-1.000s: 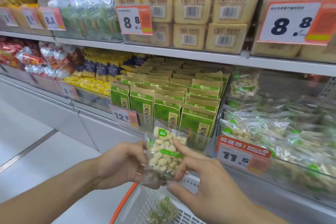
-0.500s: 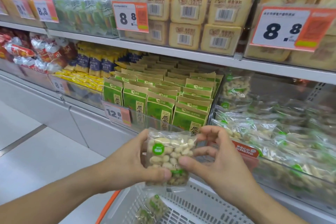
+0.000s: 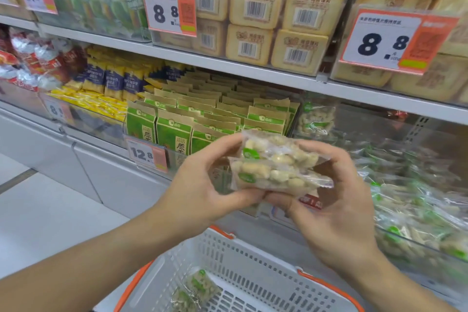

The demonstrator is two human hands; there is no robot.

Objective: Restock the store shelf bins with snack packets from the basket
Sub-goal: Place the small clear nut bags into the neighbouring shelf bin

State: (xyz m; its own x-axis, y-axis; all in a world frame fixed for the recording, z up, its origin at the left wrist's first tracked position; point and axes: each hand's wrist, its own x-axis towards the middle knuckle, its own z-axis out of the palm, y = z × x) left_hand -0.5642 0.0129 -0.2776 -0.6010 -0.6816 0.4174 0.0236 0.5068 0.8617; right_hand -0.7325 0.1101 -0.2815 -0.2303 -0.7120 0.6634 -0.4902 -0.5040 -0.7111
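Note:
Two clear nut packets (image 3: 276,164) with green logos lie stacked flat, one on the other, held between both hands in front of the shelf. My left hand (image 3: 202,190) grips their left end and my right hand (image 3: 336,200) grips their right end. Below them is the white basket (image 3: 253,256) with orange trim, holding two more nut packets (image 3: 195,291). The clear shelf bin (image 3: 417,248) at the right holds several packets of the same kind.
Green-and-tan pouches (image 3: 202,119) fill the bin behind my hands, with a 12.8 price tag (image 3: 147,154). Yellow and blue packets (image 3: 106,83) sit further left. The upper shelf (image 3: 278,76) carries tan boxes and 8.8 tags. White floor lies at the left.
The packets have risen from just above the basket toward the shelf and tipped from upright to lying flat. Both hands kept hold, and the view has shifted closer to the bins.

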